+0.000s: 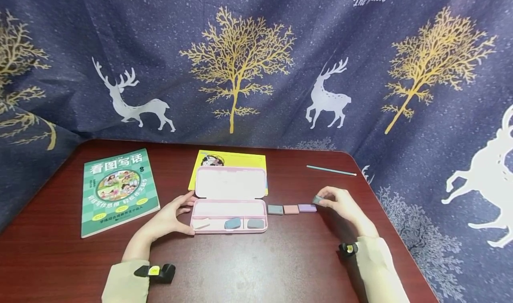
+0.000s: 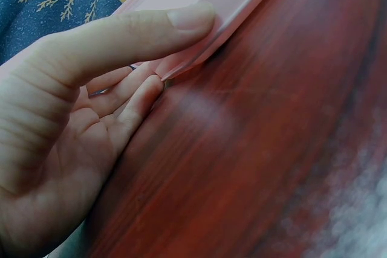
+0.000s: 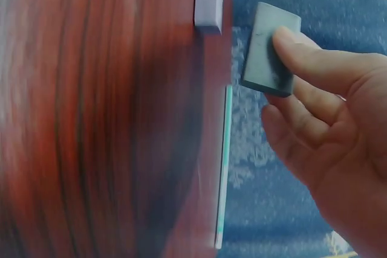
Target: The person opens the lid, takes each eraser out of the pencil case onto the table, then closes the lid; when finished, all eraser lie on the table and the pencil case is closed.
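A pink pencil case [image 1: 229,207] lies with its lid raised on the table. My left hand [image 1: 168,218] holds its left end, thumb at the front corner and fingers toward the hinge; the left wrist view shows the thumb [image 2: 190,19] along the rim. Inside lie a blue eraser [image 1: 232,223], a grey eraser [image 1: 255,224] and a pale slim piece [image 1: 201,225]. My right hand [image 1: 340,204] pinches a grey-green eraser [image 3: 266,46], held past the right end of a row: a grey-green eraser [image 1: 275,210], a pink one [image 1: 291,210] and a purple one [image 1: 307,208].
A green book [image 1: 120,191] lies on the left of the dark red table [image 1: 224,267]. Partly under the raised lid is a yellow book [image 1: 236,159]. A light-blue pencil [image 1: 330,170] lies at the back right. A dark blue patterned cloth [image 1: 264,85] hangs behind.
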{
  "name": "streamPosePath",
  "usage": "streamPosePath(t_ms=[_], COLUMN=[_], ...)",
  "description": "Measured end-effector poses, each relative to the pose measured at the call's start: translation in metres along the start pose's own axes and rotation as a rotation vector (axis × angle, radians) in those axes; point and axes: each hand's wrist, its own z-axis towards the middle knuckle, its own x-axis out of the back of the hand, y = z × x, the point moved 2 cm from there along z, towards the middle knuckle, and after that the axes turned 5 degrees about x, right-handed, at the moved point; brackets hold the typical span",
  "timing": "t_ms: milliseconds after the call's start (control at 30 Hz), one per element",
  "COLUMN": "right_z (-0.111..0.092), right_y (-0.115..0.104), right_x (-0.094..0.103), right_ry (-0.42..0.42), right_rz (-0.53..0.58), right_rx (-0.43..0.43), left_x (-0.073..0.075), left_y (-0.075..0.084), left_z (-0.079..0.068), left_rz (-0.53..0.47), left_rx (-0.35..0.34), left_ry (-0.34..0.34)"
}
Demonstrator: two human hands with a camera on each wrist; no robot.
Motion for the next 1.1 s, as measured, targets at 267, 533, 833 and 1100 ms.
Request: streamPosePath(t_ms=[267, 533, 833, 1100], right_z=[-0.01, -0.012, -0.007, -0.001], right_y=[0.014, 0.02, 0.021, 0.02], right_x=[0.011, 0.014, 0.008, 0.004], right_ry=[-0.072, -0.151, -0.222, -0.247], right_rz=[0.021, 0.052, 0.087, 0.061], right_rx=[-0.035, 0.005, 0.028, 0.016], left_x=[0.0, 0.001, 0.001, 0.0], left_y=[0.0, 0.001, 0.0, -0.001], left_z=[0.0, -0.001, 0.0, 0.0], left_rz=[-0.008, 0.007, 0.005, -0.008], left_rx=[-0.002, -0.044, -0.033, -0.026], left_ry=[-0.003, 0.005, 0.004, 0.001])
